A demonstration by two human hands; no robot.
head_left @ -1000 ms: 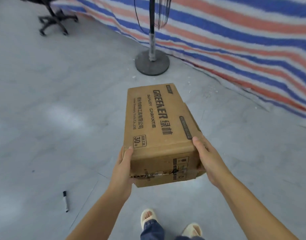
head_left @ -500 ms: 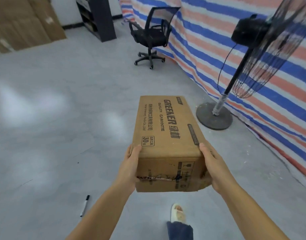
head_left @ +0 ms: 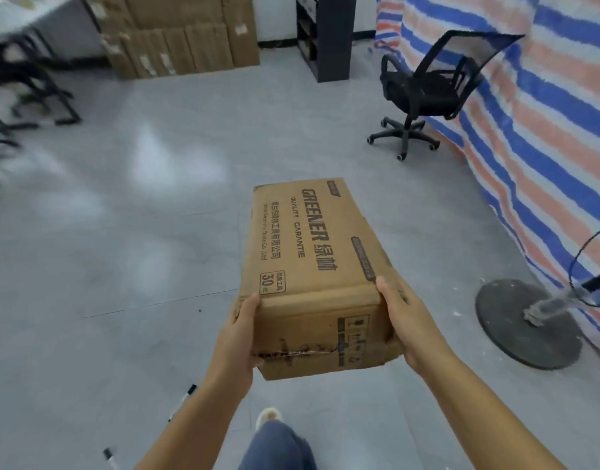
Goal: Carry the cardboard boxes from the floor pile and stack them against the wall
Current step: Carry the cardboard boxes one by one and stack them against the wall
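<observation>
Ahead, across a grey polished floor (head_left: 156, 205) with pale light reflections: a stack of brown cardboard cartons (head_left: 179, 35) set against the far wall, upright and close-packed, blurred. Just to their right, a dark open shelf unit (head_left: 325, 35). Further right and nearer, a black mesh-backed office chair (head_left: 424, 86) on a five-star castor base, standing close to a hanging tarpaulin (head_left: 546, 106) striped blue, orange and white. At far right, the round flat grey base of a pedestal fan (head_left: 526, 323), speckled with white marks, with a black cable looping above it. At far left, dark metal frame legs (head_left: 27, 93), smeared by motion. Low on the floor, a marker pen (head_left: 186, 398) partly hidden behind the left forearm, and another small dark pen-like thing (head_left: 109, 456) near the bottom edge. Open floor between the box and the cartons; chair and fan base off to the right.

Cardboard box (head_left: 312, 276) carried in mid-air at the centre, long axis pointing away, clear of the floor. Left hand (head_left: 239, 340) clasped on the near left corner, thumb on the top edge, fingers wrapped out of sight underneath. Right hand (head_left: 407, 327) pressed flat on the near right side, thumb on top, fingers closed around the side and bottom.

Box: brown corrugated card, oblong, printed "GREENER", "QUALITY GARANTIE" and Chinese characters in dark ink; near end face creased, with a torn, ragged seam running across it. Below, a jeans-clad leg (head_left: 278, 446) and a pale slipper (head_left: 268, 415).
</observation>
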